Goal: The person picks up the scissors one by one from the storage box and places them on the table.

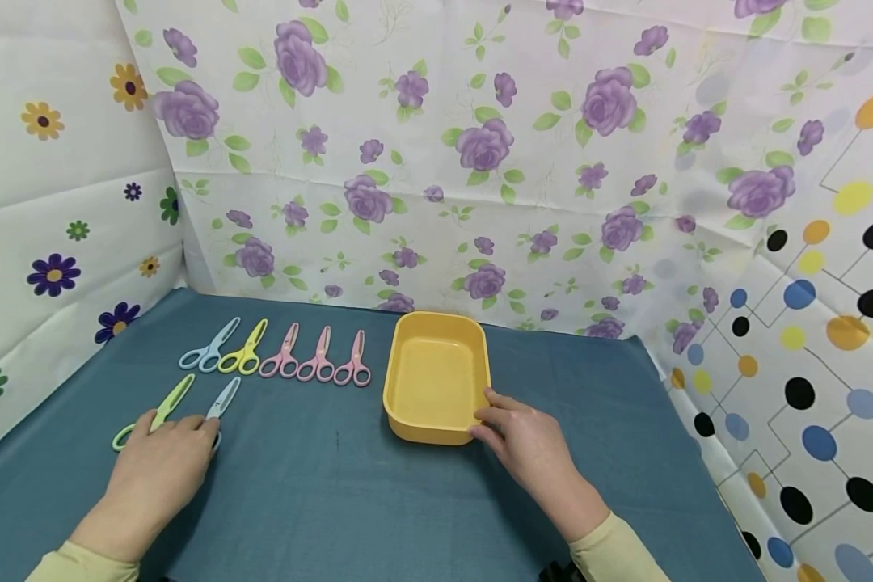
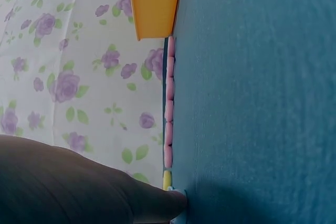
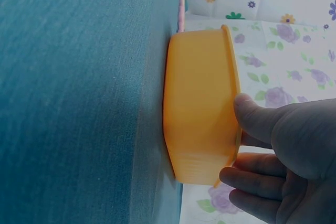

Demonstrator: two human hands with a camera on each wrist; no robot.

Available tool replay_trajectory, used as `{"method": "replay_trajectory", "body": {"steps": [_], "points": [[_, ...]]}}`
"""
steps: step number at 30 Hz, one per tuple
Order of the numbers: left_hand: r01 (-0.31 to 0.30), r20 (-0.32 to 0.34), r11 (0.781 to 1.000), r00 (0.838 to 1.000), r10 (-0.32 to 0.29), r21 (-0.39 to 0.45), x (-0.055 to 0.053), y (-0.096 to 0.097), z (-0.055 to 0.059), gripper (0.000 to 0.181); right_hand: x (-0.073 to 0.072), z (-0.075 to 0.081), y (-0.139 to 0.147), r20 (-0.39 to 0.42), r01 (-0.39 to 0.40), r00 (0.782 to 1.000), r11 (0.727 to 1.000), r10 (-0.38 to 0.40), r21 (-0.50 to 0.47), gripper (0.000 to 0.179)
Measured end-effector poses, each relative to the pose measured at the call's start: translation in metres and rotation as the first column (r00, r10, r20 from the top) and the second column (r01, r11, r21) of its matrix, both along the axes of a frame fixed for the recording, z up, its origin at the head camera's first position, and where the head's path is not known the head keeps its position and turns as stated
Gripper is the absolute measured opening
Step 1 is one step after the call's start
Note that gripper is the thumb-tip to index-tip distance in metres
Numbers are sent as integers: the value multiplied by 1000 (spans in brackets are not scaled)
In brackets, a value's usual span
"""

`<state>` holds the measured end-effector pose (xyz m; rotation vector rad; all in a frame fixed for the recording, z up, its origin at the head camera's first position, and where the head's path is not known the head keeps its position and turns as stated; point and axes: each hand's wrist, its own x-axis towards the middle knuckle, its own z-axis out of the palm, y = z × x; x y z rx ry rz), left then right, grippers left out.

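My left hand [image 1: 163,453] lies over two child's scissors at the front left. Its outer fingers are by the green scissors [image 1: 177,396]; its thumb [image 2: 152,200] touches the light blue scissors [image 1: 225,396], whose handles are partly covered. The fingertips underneath are hidden. Behind lies a row: blue scissors [image 1: 208,346], yellow scissors [image 1: 247,347] and three pink scissors [image 1: 316,356]. A yellow plastic box [image 1: 436,432], bare inside, stands upright to their right. My right hand [image 1: 531,440] holds its near right corner by the rim, thumb [image 3: 252,116] against the edge and the lower fingers loosely curled.
A blue-green cloth [image 1: 349,501] covers the table. Flowered sheeting [image 1: 436,162] hangs behind it, with more patterned sheeting at the left [image 1: 65,210] and right [image 1: 807,364]. A small black object [image 1: 562,572] shows beneath the right sleeve.
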<state>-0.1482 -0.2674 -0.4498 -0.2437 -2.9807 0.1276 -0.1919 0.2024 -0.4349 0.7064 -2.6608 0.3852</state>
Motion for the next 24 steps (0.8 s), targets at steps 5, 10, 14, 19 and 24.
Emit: {"method": "replay_trajectory", "body": {"steps": [5,10,14,19,24], "points": [[-4,13,1000,1000,4,4,-1,-2,0,26,0,0,0,-1,0,1000,1000,0,-1,30],[-15,34,1000,999,15,2,-1,-2,1,26,1,0,0,5,4,1000,1000,-4,-4,30],[-24,43,1000,999,24,3,-1,-2,1,26,1,1,0,6,5,1000,1000,-5,-5,30],[-30,45,1000,999,30,6,-1,-1,2,27,1,1,0,4,5,1000,1000,-5,-6,30],[-35,58,999,998,35,7,-2,-2,3,29,0,1,-1,7,4,1000,1000,-4,-6,30]]}}
